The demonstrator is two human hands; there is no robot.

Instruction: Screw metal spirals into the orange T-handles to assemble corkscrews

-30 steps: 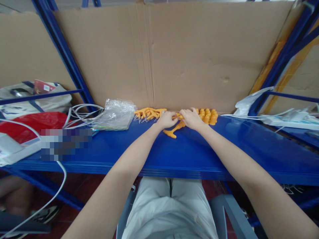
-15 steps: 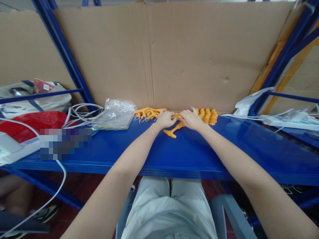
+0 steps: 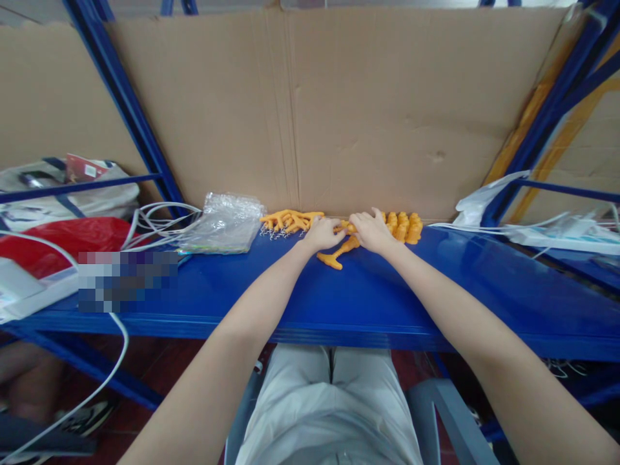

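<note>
My left hand and my right hand are close together at the back of the blue table. Their fingers close on an orange plastic piece between them, mostly hidden by the hands. Just in front lies another orange piece, shaped like a branching claw, its far end running under my right hand. Left of my left hand is a heap of orange claw-shaped pieces with small metal chains. Several stubby orange pieces stand in rows beside my right hand.
A stack of clear plastic bags lies left of the heap. White cables, a red bag and a power strip are farther left. Cardboard closes the back; blue posts flank the table.
Both hands stay in almost the same place, with only a slight shift of the fingers. The orange pieces on the table have not visibly moved.
</note>
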